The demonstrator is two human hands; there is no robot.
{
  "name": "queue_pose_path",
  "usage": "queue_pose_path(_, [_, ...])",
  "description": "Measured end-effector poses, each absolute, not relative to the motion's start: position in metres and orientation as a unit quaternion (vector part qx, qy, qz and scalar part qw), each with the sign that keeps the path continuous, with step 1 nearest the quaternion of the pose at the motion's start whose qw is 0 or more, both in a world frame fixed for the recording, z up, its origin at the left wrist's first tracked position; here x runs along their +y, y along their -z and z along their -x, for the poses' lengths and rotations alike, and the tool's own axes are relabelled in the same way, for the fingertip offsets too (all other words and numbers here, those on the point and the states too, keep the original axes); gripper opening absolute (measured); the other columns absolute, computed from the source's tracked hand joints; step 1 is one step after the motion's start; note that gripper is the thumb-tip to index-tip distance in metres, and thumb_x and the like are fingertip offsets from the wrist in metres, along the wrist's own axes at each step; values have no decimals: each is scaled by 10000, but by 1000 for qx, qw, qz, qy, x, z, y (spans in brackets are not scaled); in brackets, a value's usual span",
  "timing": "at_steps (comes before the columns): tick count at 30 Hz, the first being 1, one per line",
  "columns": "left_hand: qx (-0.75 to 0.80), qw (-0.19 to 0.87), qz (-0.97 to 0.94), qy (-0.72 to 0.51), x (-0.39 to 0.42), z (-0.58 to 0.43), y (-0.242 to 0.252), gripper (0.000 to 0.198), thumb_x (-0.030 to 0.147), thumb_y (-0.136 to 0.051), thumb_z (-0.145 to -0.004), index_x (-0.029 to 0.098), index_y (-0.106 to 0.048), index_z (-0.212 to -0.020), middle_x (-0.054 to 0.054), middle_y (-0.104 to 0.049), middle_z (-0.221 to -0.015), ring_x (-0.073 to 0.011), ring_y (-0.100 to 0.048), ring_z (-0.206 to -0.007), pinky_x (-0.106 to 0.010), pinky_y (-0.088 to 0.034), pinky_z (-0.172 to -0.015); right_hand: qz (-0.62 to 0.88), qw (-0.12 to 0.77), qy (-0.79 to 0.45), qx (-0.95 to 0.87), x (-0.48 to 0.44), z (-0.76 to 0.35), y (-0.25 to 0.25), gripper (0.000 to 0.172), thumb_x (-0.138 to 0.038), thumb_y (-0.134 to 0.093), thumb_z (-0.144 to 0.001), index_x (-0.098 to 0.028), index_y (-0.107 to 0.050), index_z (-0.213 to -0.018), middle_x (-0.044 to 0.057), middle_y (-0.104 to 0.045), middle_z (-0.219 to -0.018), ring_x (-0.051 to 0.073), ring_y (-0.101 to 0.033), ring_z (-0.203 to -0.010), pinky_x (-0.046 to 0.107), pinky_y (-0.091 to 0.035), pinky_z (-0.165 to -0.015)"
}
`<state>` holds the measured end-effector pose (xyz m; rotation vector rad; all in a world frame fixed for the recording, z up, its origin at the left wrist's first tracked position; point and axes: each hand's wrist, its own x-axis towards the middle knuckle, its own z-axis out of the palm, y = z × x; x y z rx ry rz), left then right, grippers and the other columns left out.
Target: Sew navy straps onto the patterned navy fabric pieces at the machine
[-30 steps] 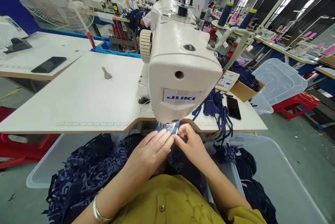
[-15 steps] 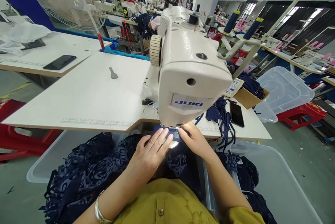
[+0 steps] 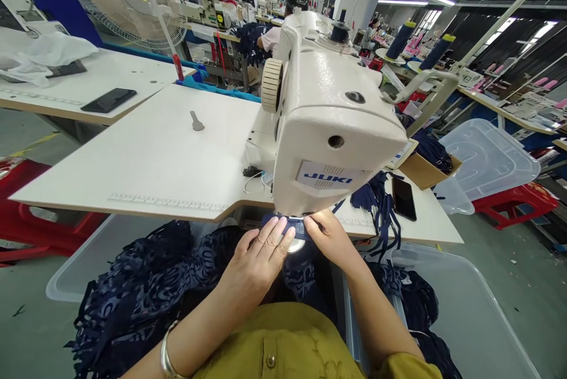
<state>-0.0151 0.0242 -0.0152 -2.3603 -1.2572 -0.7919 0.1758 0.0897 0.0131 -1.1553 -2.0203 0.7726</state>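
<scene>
A white JUKI sewing machine (image 3: 336,125) stands before me. Under its needle end lies a piece of navy fabric (image 3: 287,226), lit by a small lamp. My left hand (image 3: 261,255) rests on the fabric from the left, fingers stretched out flat. From the right, my right hand (image 3: 330,237) grips the fabric's edge between thumb and fingers, close to the needle area. The needle and presser foot are mostly hidden by the machine head. Beneath the hands, patterned navy fabric (image 3: 301,278) hangs down toward my lap.
Plastic bins with navy pieces (image 3: 146,284) flank me. On the white table (image 3: 168,154) lie a flat grey metal piece (image 3: 196,121), navy strips (image 3: 376,202) and a phone (image 3: 403,198). A fan (image 3: 128,1) stands behind left; red stools (image 3: 516,202) stand at both sides.
The view has shifted slightly, so the machine and table appear a little further right. Both hands keep nearly the same place on the fabric.
</scene>
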Motion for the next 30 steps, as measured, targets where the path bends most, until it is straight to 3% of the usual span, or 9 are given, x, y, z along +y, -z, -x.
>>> queue_pose_path(12, [-443,191,823,301,26,12,13,389,178,-459,-915,144,-515,-1298,-119,-559,-1333,-232,-534,-1216,-374,-299,-1019,448,337,-292,-775,90,-176,-13,206,-221,-449,-924,-203,-589,-773,34,-581,-830,173,-535,-837,294,-438,-765])
queue_pose_path(21, [-449,174,824,297,24,13,17,429,179,-472,-906,141,-474,-1333,-129,-550,-1342,-239,-518,-1235,-373,-302,-1025,451,336,-296,-772,88,-175,-13,208,-229,-436,-927,-205,-599,-800,42,-599,-872,184,-541,-885,312,-436,-806])
queue_pose_path(30, [-479,188,797,315,24,11,12,335,244,-531,-907,164,-552,-1231,-117,-613,-1267,-220,-585,-1149,-366,-341,-972,447,341,-299,-771,88,-173,-9,232,-230,-425,-933,-203,-568,-753,36,-584,-872,176,-523,-869,295,-426,-806])
